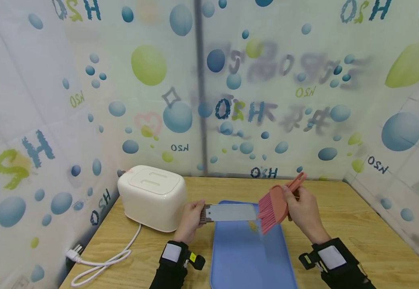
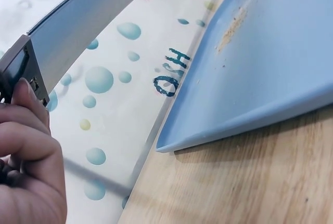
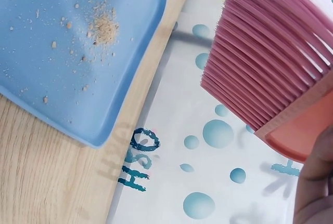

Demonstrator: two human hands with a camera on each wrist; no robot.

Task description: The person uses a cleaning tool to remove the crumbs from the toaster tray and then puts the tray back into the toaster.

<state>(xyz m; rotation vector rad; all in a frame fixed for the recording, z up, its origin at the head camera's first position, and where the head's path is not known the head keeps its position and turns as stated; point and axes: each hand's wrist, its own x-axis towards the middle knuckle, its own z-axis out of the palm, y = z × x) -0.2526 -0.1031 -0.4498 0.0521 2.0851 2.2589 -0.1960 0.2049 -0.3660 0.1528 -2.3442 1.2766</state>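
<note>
My left hand pinches the dark ribbed end of a flat metal crumb tray, which is held above a blue tray. The metal plate also shows in the left wrist view, its surface tilted. In my right hand is a coral-coloured hand brush, gripped by its handle. Its pink bristles are at the far end of the metal plate; whether they touch it, I cannot tell. Below, a small heap of tan crumbs lies on the blue tray, with loose bits scattered around.
A cream toaster with its lid on stands at the back left of the wooden table. Its white cord lies looped beside it, the plug near the left edge. A patterned curtain closes off the back and sides.
</note>
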